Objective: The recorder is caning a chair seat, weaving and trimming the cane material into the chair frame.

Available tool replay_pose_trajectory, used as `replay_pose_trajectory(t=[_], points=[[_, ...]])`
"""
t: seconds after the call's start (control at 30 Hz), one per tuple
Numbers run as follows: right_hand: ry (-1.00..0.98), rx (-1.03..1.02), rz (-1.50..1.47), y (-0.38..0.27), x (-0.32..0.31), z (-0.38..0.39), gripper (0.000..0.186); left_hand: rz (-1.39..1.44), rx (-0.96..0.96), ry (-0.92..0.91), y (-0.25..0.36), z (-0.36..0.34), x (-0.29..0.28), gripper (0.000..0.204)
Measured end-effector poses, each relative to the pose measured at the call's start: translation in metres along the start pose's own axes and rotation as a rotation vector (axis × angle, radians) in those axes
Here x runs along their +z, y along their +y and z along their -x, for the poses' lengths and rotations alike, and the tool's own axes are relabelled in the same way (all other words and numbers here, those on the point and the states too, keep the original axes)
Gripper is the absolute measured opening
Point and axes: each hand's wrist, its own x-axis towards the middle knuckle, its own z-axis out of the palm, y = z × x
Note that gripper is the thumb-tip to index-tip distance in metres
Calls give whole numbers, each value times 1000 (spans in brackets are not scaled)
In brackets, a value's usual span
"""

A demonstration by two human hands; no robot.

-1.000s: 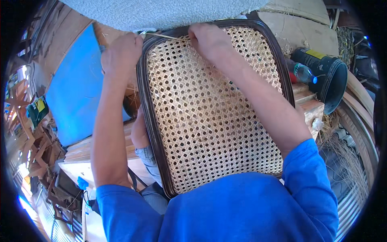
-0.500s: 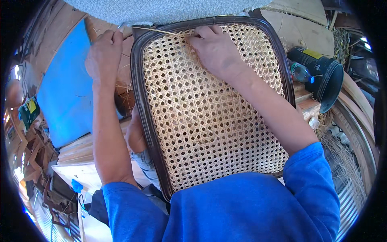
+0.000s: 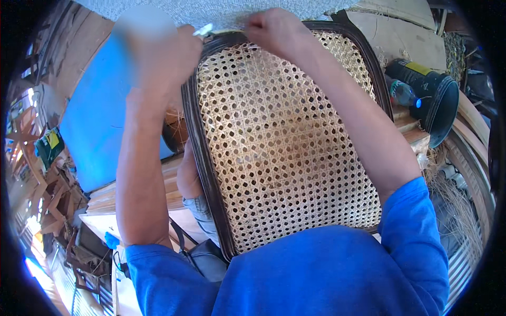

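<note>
A cane panel (image 3: 287, 152) with a woven octagonal mesh and dark wooden frame (image 3: 208, 179) lies before me. My left hand (image 3: 171, 58) is at its upper left corner, partly blurred, with a small white object (image 3: 203, 30) at its fingertips; what it grips is unclear. My right hand (image 3: 276, 34) has curled fingers over the top edge of the mesh, against pale fleecy cloth (image 3: 221, 10); whatever is in its fingers is hidden.
A blue board (image 3: 92, 142) lies at left. At right are a dark bucket (image 3: 437, 110), a plastic bottle (image 3: 403, 95), wooden strips (image 3: 472, 126) and loose fibres (image 3: 456, 205). A bare leg (image 3: 187, 176) shows beside the frame.
My left hand has moved up and to the right since half a second ago, and my right hand up. The thin strand seen between them earlier is no longer clearly visible.
</note>
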Motion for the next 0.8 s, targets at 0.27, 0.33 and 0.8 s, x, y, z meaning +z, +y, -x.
replay_pose_trajectory(t=[0.27,0.33,0.8], points=[[93,-4,-64,41,25,-10,24,-220,143,-191,36,-22,6,25],[162,-41,-86,45,30,-13,24,-265,98,-244,43,-26,4,26],[100,-236,109,57,44,-36,24,-285,170,-234,50,-45,-4,26]])
